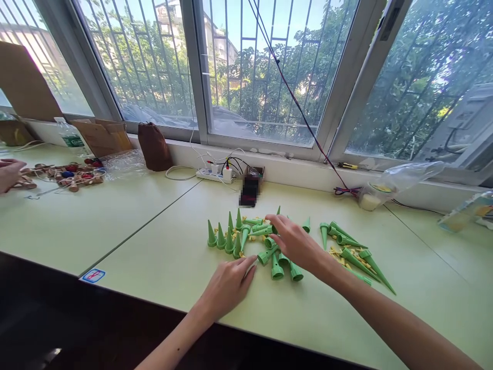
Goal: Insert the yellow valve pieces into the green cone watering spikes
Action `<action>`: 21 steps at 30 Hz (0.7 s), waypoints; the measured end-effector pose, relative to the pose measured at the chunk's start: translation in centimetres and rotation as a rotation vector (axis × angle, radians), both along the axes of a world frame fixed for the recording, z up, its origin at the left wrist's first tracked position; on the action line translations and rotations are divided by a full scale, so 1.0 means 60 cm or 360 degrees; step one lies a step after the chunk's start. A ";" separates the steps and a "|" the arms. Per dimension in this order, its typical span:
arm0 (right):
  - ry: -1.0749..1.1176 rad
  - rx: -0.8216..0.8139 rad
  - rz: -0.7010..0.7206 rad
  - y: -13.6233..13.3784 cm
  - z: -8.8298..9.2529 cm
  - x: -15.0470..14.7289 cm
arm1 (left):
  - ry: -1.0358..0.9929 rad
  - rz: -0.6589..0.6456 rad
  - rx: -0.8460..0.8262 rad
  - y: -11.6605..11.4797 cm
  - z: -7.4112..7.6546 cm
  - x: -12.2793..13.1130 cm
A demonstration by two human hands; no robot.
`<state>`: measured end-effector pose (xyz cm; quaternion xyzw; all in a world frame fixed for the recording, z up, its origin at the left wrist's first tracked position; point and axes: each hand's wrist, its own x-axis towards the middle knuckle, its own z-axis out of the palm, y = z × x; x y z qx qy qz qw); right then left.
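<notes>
My left hand (231, 282) rests low on the table, fingers stretched forward and thumb a little apart from the index finger. Its fingertips are beside a small yellow piece (242, 254) and the open end of a lying green cone spike (265, 256); I see nothing held in it. Above the middle of the pile hovers my right hand (295, 241), thumb and fingers apart around a partly hidden green piece (275, 229); contact with it is unclear. Several green cones (229, 240) stand upright in a cluster left of the pile. Other hollow-ended green spikes (277, 270) stand or lie near my right hand.
More green spikes (360, 262) lie among yellow pieces (339, 253) to the right. Behind are a power strip (213, 176), a brown pouch (154, 146) and a plastic bag (400, 177). Another person's hand (11, 173) is at far left, near wooden beaded items (73, 177).
</notes>
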<state>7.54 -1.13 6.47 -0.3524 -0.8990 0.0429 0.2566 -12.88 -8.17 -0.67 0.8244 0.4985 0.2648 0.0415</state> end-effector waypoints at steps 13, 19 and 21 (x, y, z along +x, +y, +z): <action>0.0825 0.0555 -0.0295 0.016 -0.021 0.093 | -0.0068 0.0052 0.0460 0.001 0.013 0.015; 0.1004 0.0906 -0.0390 0.026 -0.054 0.126 | -0.0021 0.0250 0.0099 0.046 0.080 0.068; 0.1025 0.0969 -0.0373 0.028 -0.066 0.136 | 0.0162 0.0318 -0.0069 0.067 0.096 0.082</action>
